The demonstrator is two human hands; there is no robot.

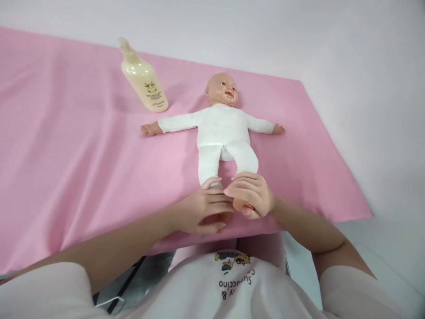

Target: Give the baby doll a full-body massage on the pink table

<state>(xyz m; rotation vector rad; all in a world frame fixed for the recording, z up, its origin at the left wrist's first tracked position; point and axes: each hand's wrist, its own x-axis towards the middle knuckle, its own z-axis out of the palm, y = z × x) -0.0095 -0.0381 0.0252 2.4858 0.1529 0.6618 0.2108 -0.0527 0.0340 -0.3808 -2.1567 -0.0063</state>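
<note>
Fingers [217, 198] curled, my left hand [195, 210] and right hand [257, 192] hold the doll [223, 126] by its lower legs — which likely keeps it steady.

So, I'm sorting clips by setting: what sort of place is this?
Perhaps a baby-care practice room: a doll lies on a pink sheet, with a bottle nearby.
</note>
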